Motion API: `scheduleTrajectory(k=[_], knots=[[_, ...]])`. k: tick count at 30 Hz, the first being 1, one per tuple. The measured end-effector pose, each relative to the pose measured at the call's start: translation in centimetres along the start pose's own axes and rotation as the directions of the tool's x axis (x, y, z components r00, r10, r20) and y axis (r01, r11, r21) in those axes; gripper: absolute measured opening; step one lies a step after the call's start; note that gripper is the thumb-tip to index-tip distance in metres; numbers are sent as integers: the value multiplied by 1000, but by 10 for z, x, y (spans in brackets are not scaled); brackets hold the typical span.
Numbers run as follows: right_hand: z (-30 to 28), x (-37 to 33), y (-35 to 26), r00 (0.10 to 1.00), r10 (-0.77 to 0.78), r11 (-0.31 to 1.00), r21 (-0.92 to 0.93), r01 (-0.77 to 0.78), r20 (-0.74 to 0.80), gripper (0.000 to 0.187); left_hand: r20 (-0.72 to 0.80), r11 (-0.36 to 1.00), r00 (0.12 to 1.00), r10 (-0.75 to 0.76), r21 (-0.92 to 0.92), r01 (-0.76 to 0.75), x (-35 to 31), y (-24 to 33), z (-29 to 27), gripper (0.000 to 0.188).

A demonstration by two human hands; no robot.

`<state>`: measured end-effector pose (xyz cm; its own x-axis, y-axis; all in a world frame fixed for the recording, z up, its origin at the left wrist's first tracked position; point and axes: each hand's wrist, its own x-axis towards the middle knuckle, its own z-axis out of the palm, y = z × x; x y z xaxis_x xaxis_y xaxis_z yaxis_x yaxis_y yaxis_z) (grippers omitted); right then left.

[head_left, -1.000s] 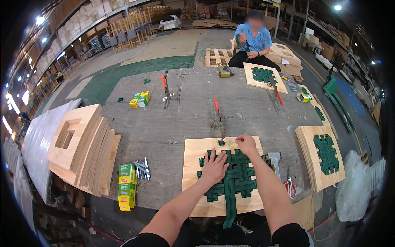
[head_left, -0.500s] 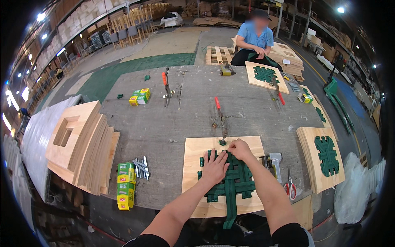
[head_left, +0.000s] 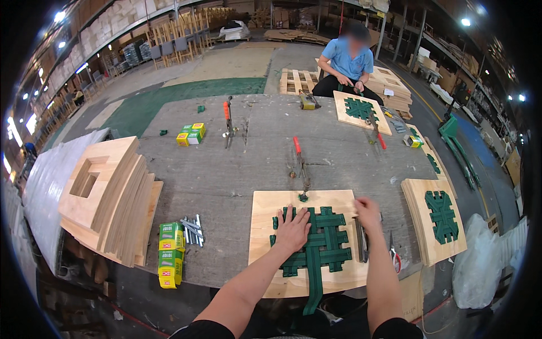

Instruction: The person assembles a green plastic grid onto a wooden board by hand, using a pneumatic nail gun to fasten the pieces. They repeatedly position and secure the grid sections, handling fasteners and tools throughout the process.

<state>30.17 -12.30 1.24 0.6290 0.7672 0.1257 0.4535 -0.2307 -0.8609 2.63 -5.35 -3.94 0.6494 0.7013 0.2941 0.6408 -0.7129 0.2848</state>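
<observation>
A panel of woven dark green webbing (head_left: 324, 240) lies on a pale plywood board (head_left: 265, 285) in front of me, one long strap hanging over the near edge. My left hand (head_left: 292, 230) rests flat on the webbing's upper left part, fingers spread. At the board's right edge, my right hand (head_left: 368, 214) is closed at the top of a dark metal staple gun (head_left: 362, 243); my forearm hides part of the tool and motion blurs the fingers. A red-handled toggle clamp (head_left: 299, 158) stands beyond the board, its tip on a green piece at the board's far edge.
Scissors (head_left: 396, 261) lie right of my forearm. Staple boxes (head_left: 171, 257) and loose staple strips (head_left: 193, 230) are at left, near stacked wooden frames (head_left: 101, 198). A stack of webbed boards (head_left: 420, 231) stands at right. Across the table sits a co-worker (head_left: 350, 62).
My right hand has left the webbing's far edge and moved right to the staple gun, which has shifted a little. My left hand stays on the webbing.
</observation>
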Motion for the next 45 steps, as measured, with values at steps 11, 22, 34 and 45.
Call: scheduleTrajectory(k=[11,22,34,45], knots=[[-64,-50,52,909,411,904,-162,-396,71,36,21,998,1000,-16,67,14,-6,-8,-2,47],[-57,-58,14,884,422,818,338,-466,198,29,-6,998,999,-40,57,40,-7,-11,-2,47],[45,-44,-83,823,375,857,179,-483,426,33,-116,999,993,-17,-35,13,-6,-7,4,46],[87,-42,-100,804,396,889,34,-457,445,29,-57,995,997,-50,-88,45,-6,-11,3,48]])
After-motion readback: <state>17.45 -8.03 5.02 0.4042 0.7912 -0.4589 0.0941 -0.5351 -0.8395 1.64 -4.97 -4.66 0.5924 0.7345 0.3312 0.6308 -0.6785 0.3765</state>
